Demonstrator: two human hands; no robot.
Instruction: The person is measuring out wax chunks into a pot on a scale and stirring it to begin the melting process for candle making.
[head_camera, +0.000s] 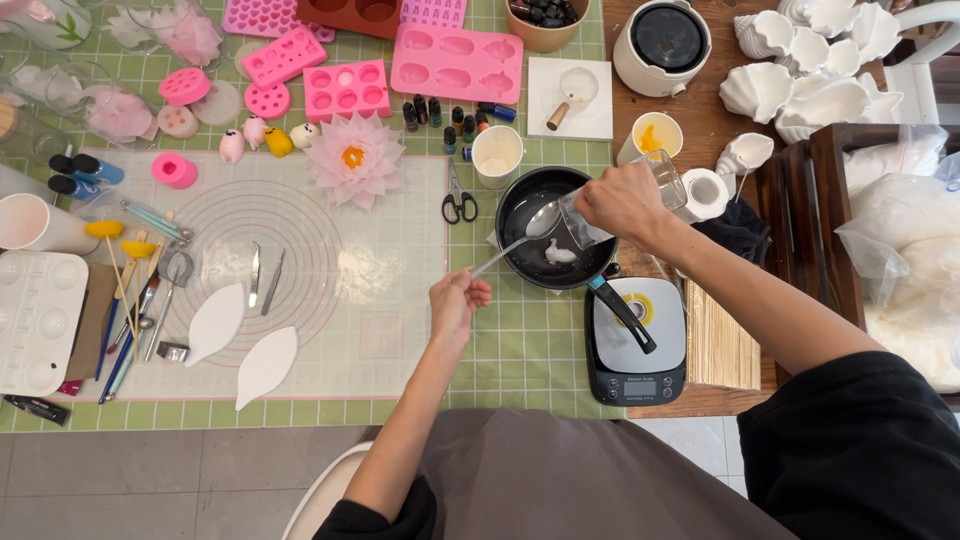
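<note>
- right hand (622, 200): fingers clamped round a clear glass beaker (620, 212), which is tipped mouth-down toward the black pan (520, 210); hand sits over the pan's right rim.
- left hand (455, 300): fingers pinched shut on the handle end of a long metal spoon (515, 240); spoon runs up and right, its bowl at the beaker's mouth, above the pan.
- black pan: on the green grid mat (520, 340), just right of the clear silicone work mat (330, 280); a small white lump (560, 255) lies in its bottom; its handle (622, 312) points down-right across a digital scale (636, 345).
- near the pan: scissors (458, 200) to its left, white cup (497, 155) above-left, row of small dark dropper bottles (445, 112) behind, cup w/ yellow-orange contents (655, 137) above-right.
- work mat: pink-white lotus flower (353, 158) at top, two white leaf-shaped cutouts (240, 345) lower left, modelling tools and brushes (140, 290) along the left edge.
- rear of table: pink silicone moulds (455, 62), white melting pot w/ dark lid (662, 45).
- right side: white shell-shaped dishes (800, 60), bundle of wooden sticks (722, 348) beside the scale, clear bags of white material (905, 260) in a wooden crate.
</note>
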